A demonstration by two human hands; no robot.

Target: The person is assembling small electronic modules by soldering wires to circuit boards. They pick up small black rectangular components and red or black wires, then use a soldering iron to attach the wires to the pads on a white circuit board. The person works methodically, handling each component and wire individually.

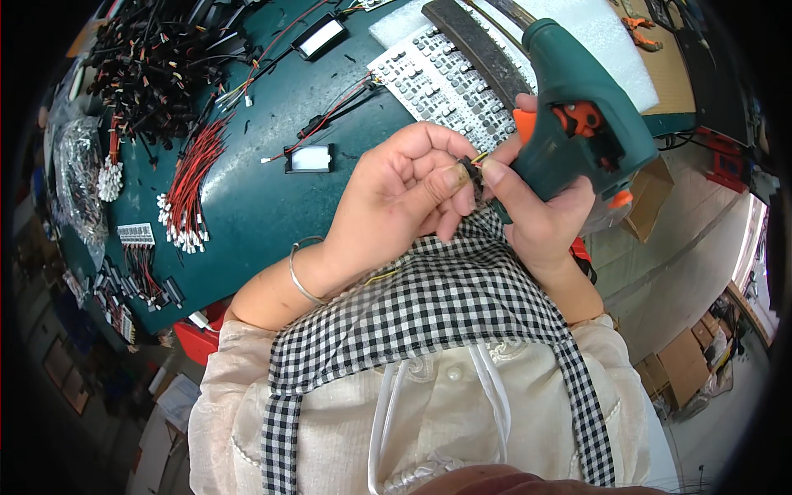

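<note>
At the near edge of the table, my two hands meet over a small black part [473,171] with thin wires, a yellow one among them. My left hand [404,186] pinches the black part between thumb and fingers. My right hand [540,214] is closed, its thumb and a finger on the thin wires [481,157]. A dark green pistol-shaped tool [569,66] with an orange trigger lies over my right hand; a fingertip shows beside the trigger. The tool hides the other right fingers, so I cannot tell how firmly they hold it.
Beyond my hands lie a white sheet of small circuit boards [437,82] and a dark bar [478,54]. Black-framed modules [309,159] with wires sit on the green table [256,190]. At left are red wires with white plugs [194,181] and a heap of black cables [157,66].
</note>
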